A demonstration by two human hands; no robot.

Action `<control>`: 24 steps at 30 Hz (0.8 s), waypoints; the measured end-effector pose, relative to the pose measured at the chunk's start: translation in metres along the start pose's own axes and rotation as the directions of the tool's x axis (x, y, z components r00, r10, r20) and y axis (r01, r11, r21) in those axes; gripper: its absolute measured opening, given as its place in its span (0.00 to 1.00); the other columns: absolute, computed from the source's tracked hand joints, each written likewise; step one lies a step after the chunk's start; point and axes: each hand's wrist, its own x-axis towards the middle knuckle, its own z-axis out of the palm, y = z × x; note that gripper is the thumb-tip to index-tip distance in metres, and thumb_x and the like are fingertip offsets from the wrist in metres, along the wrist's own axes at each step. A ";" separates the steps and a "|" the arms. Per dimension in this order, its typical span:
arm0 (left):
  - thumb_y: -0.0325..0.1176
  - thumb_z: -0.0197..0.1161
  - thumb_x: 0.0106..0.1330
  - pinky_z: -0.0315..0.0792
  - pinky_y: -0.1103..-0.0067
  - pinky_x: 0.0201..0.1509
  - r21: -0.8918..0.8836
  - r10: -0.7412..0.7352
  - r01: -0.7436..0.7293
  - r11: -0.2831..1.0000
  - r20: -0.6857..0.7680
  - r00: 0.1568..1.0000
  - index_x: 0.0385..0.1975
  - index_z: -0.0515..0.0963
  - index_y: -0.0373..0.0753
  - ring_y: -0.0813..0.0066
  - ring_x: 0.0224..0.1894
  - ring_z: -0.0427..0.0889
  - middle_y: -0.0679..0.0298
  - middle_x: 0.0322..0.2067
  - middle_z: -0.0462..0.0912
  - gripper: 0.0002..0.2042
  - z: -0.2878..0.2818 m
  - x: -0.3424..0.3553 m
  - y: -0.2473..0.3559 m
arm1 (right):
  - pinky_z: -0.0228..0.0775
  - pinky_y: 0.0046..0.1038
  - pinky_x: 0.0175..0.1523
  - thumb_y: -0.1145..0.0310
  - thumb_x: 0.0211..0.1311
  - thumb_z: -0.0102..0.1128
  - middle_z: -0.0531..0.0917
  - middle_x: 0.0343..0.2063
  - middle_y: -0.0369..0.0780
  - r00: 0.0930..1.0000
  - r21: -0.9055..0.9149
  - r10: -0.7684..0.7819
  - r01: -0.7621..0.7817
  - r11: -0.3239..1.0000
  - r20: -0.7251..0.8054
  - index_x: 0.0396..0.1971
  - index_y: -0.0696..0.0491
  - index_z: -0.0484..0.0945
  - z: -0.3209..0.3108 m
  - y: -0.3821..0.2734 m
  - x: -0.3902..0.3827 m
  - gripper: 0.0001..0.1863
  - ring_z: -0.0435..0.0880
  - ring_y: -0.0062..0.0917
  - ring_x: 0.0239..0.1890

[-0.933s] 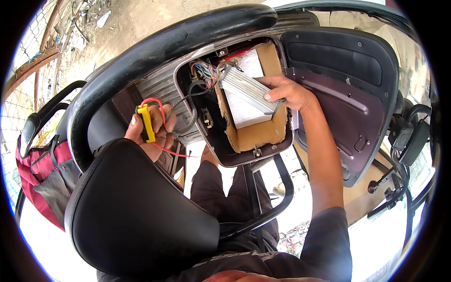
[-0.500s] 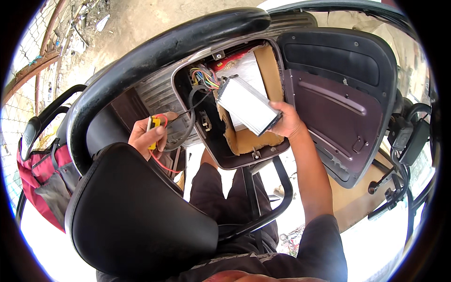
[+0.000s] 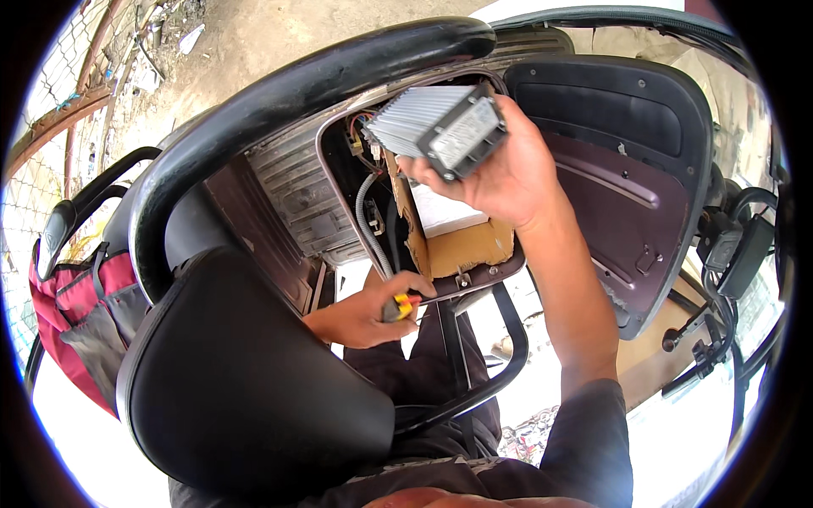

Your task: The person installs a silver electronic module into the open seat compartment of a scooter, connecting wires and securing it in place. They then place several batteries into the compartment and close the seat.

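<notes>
My right hand [image 3: 518,173] grips a silver, finned motor controller [image 3: 415,127] by its dark end plate, which carries a pale label. The controller is raised over the open storage compartment [image 3: 494,273], its far end near some coloured wires [image 3: 362,127]. My left hand [image 3: 368,315] is closed around a small yellow-and-grey device [image 3: 401,306] with a red part, just below the compartment's near left corner. Its exact kind is not clear. A grey corrugated conduit [image 3: 362,212] runs down inside the compartment's left side. Torn cardboard [image 3: 466,250] lines the compartment around a white surface.
The compartment's dark lid [image 3: 605,182] stands open on the right. A black seat [image 3: 246,381] fills the lower left, and a thick black rail [image 3: 313,76] curves over the far side. A black tube frame [image 3: 517,330] stands in front. A red-and-grey bag [image 3: 93,313] hangs far left.
My right hand has lifted and turned the controller, so its labelled end faces me. My left hand has moved right and nearer with the small device, away from the compartment's left side.
</notes>
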 end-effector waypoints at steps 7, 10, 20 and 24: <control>0.27 0.67 0.65 0.72 0.66 0.51 0.438 0.284 -0.352 0.828 0.214 0.935 0.60 0.67 0.37 0.58 0.46 0.78 0.58 0.43 0.76 0.24 0.024 0.045 -0.039 | 0.78 0.56 0.59 0.49 0.71 0.54 0.80 0.52 0.45 0.992 0.004 -0.124 0.124 0.992 -0.003 0.54 0.54 0.72 0.042 0.051 0.030 0.24 0.82 0.41 0.53; 0.28 0.64 0.66 0.69 0.58 0.59 0.539 0.148 -0.301 0.787 0.308 0.940 0.62 0.68 0.36 0.48 0.56 0.77 0.50 0.55 0.76 0.24 0.037 0.059 -0.028 | 0.80 0.53 0.56 0.47 0.71 0.54 0.81 0.53 0.45 0.992 -0.119 -0.119 0.113 0.986 -0.045 0.57 0.52 0.73 0.035 0.090 0.034 0.26 0.81 0.40 0.56; 0.28 0.52 0.71 0.67 0.60 0.65 0.682 0.412 -0.523 0.511 0.339 0.846 0.66 0.66 0.33 0.46 0.61 0.74 0.45 0.60 0.73 0.23 0.063 0.095 -0.089 | 0.65 0.29 0.66 0.63 0.47 0.68 0.73 0.61 0.49 0.969 -0.840 -0.234 0.062 0.539 -0.079 0.76 0.59 0.47 -0.041 0.131 0.031 0.56 0.74 0.33 0.60; 0.25 0.55 0.66 0.69 0.60 0.64 0.699 0.227 -0.418 0.580 0.354 0.907 0.67 0.66 0.33 0.44 0.62 0.73 0.42 0.60 0.72 0.27 0.063 0.092 -0.066 | 0.58 0.30 0.72 0.63 0.44 0.67 0.64 0.70 0.50 0.967 -0.951 -0.225 -0.043 0.308 -0.117 0.79 0.56 0.41 -0.074 0.118 0.023 0.61 0.65 0.38 0.71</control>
